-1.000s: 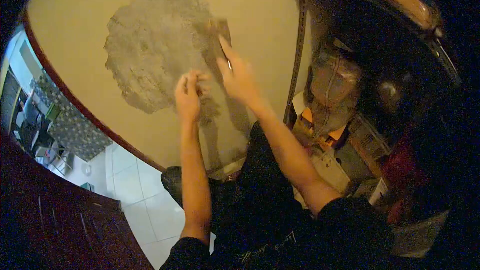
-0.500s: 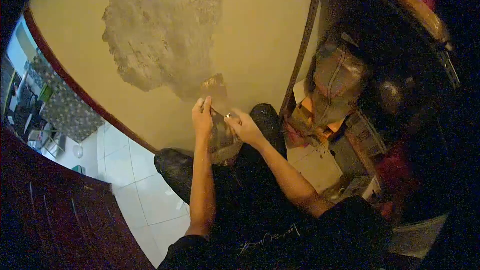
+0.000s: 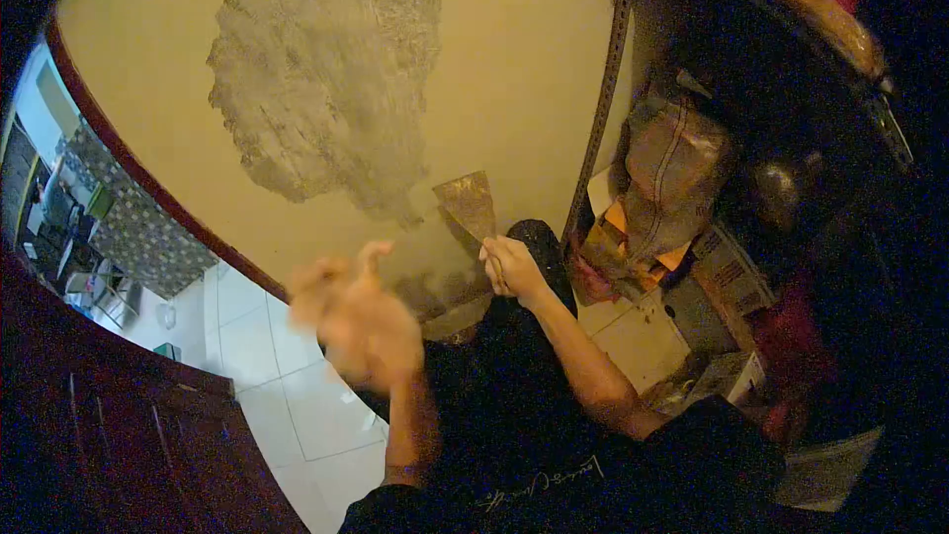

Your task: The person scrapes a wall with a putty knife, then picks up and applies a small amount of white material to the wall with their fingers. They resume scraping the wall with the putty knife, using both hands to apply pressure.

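Note:
My right hand [image 3: 512, 269] is wrapped round the handle of a putty knife [image 3: 467, 204], whose wide, stained blade points up toward the yellow wall [image 3: 514, 69]. Blurred by motion, my left hand [image 3: 358, 321] is raised at the lower left of the wall, apart from the knife, with its fingers spread and nothing visible in it. A rough grey patch [image 3: 321, 79] covers part of the wall above both hands.
At the right, a filled sack [image 3: 675, 163] stands by a metal rail [image 3: 599, 109], with cardboard [image 3: 732, 267] below. A dark red wooden door [image 3: 129, 425] is at the lower left, beside white floor tiles [image 3: 287, 405].
My left hand has come away from the putty knife and moved left and down, its fingers now spread. My right hand has shifted slightly right with the knife, whose blade now tilts differently.

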Tool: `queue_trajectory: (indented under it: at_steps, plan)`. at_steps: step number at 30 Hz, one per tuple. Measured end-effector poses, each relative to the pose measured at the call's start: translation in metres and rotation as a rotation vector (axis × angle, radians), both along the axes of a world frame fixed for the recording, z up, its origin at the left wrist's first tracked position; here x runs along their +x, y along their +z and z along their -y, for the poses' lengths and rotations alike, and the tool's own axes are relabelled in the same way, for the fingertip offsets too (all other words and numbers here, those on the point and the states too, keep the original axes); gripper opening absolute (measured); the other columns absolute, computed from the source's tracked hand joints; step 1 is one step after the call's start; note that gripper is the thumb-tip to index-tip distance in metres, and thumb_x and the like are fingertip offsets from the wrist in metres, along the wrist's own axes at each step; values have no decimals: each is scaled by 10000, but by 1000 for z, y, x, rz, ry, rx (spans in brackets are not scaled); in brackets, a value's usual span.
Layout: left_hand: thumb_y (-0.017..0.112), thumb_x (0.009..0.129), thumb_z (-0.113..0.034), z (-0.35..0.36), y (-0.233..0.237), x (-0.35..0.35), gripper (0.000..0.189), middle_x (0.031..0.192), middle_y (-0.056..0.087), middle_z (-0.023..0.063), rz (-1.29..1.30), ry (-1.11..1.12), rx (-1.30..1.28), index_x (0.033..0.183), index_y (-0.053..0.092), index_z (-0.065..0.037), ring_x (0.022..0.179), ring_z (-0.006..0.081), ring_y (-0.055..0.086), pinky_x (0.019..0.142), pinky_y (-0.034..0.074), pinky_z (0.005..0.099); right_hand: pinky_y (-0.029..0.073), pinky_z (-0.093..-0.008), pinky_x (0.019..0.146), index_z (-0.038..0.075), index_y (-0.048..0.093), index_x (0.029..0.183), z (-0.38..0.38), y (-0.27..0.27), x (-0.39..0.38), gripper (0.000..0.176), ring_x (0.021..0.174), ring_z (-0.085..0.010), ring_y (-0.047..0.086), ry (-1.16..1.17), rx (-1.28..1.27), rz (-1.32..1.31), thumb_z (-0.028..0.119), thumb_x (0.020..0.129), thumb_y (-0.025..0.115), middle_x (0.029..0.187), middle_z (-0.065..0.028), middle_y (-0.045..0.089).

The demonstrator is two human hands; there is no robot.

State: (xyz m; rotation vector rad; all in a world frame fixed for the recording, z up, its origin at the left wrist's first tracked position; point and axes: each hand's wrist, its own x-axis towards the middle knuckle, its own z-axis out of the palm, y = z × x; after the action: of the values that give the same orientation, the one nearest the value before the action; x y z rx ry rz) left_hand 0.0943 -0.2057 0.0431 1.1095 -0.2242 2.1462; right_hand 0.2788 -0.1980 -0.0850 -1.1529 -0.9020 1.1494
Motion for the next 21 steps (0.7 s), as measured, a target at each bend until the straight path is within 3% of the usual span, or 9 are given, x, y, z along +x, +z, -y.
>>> queue_trajectory:
  at_steps: [1, 2, 3, 5, 6, 7, 11, 14, 21]
  plan:
    - [580, 838, -432, 37, 34, -7, 488, 1274, 433, 57, 26, -4, 101, 1250, 432, -217, 1174, 192, 412, 825, 430, 560, 268, -244, 289, 55, 528, 806, 1, 1, 1, 319, 286, -114, 359, -24, 1, -13, 313, 975, 448, 436, -23, 433]
    - [608, 812, -441, 63, 45, -28, 535, 1283, 483, 47, 205, -167, 58, 1280, 422, -260, 1179, 212, 414, 813, 425, 563, 265, -246, 287, 55, 528, 802, 2, 1, 1, 318, 285, -117, 357, -46, 0, -26, 310, 974, 444, 437, -24, 435]
    - [608, 812, -441, 73, 57, -38, 535, 1283, 483, 47, 200, -163, 54, 1280, 422, -260, 1179, 212, 414, 813, 425, 563, 265, -246, 287, 55, 528, 802, 2, 2, 1, 318, 285, -117, 357, -42, -5, -31, 310, 974, 444, 437, -24, 435]
    - [557, 873, -211, 96, 104, -51, 149, 1103, 453, 38, 65, -1008, 671, 961, 462, -137, 1068, 157, 392, 933, 354, 409, 261, -249, 280, 60, 527, 791, 2, 2, 1, 314, 284, -124, 361, -25, -4, -120, 302, 972, 441, 441, -26, 439]
    - [533, 903, -97, 104, 119, -55, 116, 1014, 438, 33, -17, -1426, 976, 801, 483, -75, 1013, 129, 381, 992, 319, 332, 262, -251, 280, 67, 529, 787, 1, -3, 1, 306, 284, -129, 363, -33, 13, -70, 298, 969, 444, 446, -29, 445]
    - [533, 903, -97, 111, 126, -54, 116, 1014, 438, 33, -21, -1415, 966, 801, 483, -75, 1013, 129, 381, 992, 319, 332, 262, -251, 280, 67, 529, 787, 2, -2, -1, 306, 284, -129, 363, -20, 6, -73, 298, 969, 444, 446, -29, 445]
    - [544, 875, -36, 138, 141, -29, 154, 880, 394, 36, 329, -418, 684, 760, 456, -87, 926, 111, 395, 856, 412, 284, 279, -253, 290, 60, 531, 795, 0, 0, -2, 313, 281, -136, 364, -5, -11, -34, 302, 971, 439, 437, -36, 445]
    - [546, 856, 54, 145, 138, -47, 137, 864, 380, 24, 376, -542, 561, 808, 469, -48, 824, 93, 414, 773, 422, 203, 283, -249, 292, 59, 530, 800, 3, -3, 0, 315, 281, -137, 362, -9, 37, -19, 307, 973, 439, 440, -36, 447]
    - [520, 876, -29, 132, 129, -54, 44, 927, 404, 60, 285, -461, 450, 877, 480, -48, 887, 140, 417, 818, 402, 256, 279, -247, 296, 61, 529, 802, 5, 0, -2, 313, 281, -127, 354, -32, 21, -57, 317, 967, 458, 441, -32, 445]
